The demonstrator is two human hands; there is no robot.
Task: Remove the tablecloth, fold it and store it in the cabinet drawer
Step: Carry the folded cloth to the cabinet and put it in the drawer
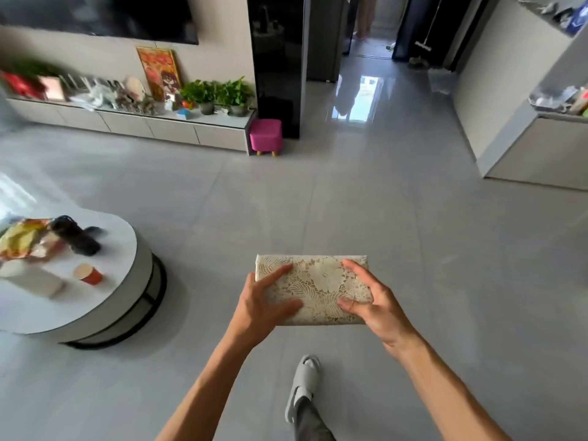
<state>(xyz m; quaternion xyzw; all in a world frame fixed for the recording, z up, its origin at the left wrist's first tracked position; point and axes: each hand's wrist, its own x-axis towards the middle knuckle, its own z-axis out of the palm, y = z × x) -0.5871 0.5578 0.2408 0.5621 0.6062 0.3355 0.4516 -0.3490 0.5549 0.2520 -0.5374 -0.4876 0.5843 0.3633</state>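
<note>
Between both hands, mid-air over the floor, sits the folded tablecloth, a compact cream lace rectangle, held level. Left hand grasps its left end, thumb on top, fingers spread over the lace. Right hand grasps the right end, thumb and fingers curled round the edge. Both forearms bare.

Below the cloth, a foot in a grey slipper on glossy grey tile.

Left: round white coffee table with black base ring. On it a dark bottle lying on its side, snack bags touching it, an orange paper cup on its side, a white box near the cup. All blurred.

Far left wall: low TV cabinet with drawer fronts, all shut, well apart from the hands. Top crowded: potted plants, a framed picture, small clutter too blurred to name. TV above. Pink stool at the cabinet's right end, against a tall black unit.

Ahead: open hallway, someone's legs at the far end. Right: light counter with cluttered shelves.
</note>
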